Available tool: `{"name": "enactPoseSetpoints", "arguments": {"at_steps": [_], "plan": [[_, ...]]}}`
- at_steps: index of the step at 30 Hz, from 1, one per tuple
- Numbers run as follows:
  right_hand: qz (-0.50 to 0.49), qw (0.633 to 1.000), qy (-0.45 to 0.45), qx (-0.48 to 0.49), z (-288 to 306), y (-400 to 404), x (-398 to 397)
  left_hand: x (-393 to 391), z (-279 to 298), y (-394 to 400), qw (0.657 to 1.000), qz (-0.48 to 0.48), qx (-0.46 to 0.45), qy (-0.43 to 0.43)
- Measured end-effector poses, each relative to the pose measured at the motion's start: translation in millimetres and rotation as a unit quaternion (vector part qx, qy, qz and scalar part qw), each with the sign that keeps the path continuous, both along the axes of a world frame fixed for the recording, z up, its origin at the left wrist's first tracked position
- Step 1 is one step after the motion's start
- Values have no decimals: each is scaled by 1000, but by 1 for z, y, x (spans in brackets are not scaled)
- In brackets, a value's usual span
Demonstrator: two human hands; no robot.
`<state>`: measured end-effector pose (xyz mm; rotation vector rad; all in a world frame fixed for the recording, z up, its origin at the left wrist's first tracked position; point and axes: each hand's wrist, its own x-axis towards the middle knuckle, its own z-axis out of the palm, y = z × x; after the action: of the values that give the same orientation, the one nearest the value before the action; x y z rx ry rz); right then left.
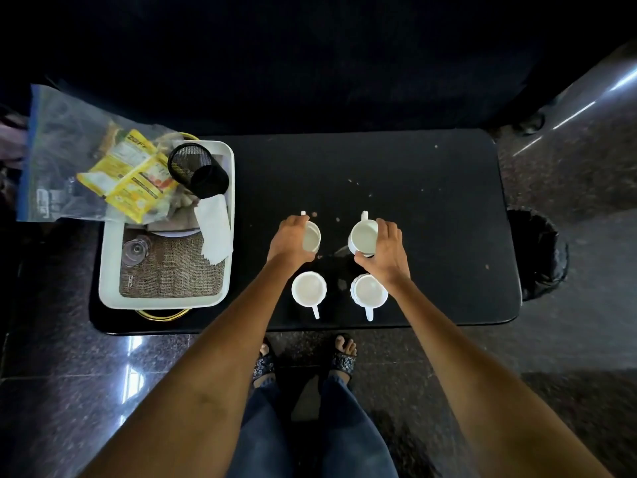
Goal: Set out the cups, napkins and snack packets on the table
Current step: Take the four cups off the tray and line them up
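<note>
Each of the hands, left [290, 240] and right [385, 251], grips a white ceramic cup [312, 237] [363, 238] on the black counter [431, 208], completing the cup step; napkins [215, 229] and yellow snack packets [132, 181], far left, likely follow.

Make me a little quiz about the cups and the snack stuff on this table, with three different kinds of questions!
1. How many white cups stand on the black table?
2. True or false: the yellow snack packets are already laid out beside the cups.
3. Which way do the handles of the two near cups point: A) toward the person, B) toward the tray, C) straight up?

Key
1. Four: the left hand grips the far left cup, the right hand grips the far right cup, plus the near left cup and near right cup.
2. False: they lie on the tray, with the napkins.
3. A.
</note>
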<state>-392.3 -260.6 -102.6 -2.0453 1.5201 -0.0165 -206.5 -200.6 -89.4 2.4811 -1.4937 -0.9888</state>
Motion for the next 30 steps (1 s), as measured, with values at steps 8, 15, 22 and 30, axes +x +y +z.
{"name": "enactPoseSetpoints", "arguments": {"at_steps": [8,15,22,30], "plan": [[-85,995,-25,-45,2,29,-8,-24,8,24,989,112,-94,-7],[-56,998,-24,-19,4,95,-30,-80,10,72,982,187,6,-20],[-43,999,-24,2,1,98,-31,-72,9,81,991,125,40,-22],[-44,999,-20,5,1,104,-32,-69,10,87,990,133,37,-25]]}}
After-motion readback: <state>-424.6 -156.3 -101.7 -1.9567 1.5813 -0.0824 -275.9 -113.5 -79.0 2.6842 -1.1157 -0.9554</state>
